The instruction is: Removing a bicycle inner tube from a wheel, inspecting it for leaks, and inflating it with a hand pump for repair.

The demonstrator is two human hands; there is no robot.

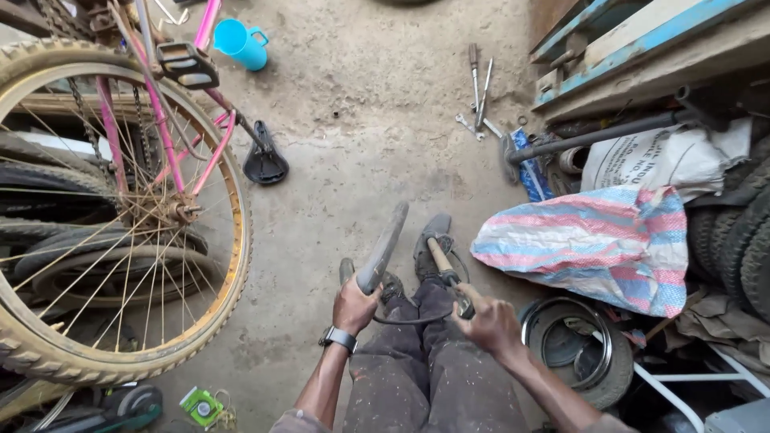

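Both hands grip workshop tools beside an upturned bicycle
Left hand (354, 305) clasps grey bar (383, 247); right hand (489, 323) wraps wooden-handled tool (443, 263); bicycle wheel (112, 216) untouched, saddle (265, 160) off

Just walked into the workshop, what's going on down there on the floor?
A person stands on a concrete floor with a long grey handle-like part in the left hand and a wooden-handled tool in the right hand. An upturned pink bicycle stands to the left, with spanners lying ahead.
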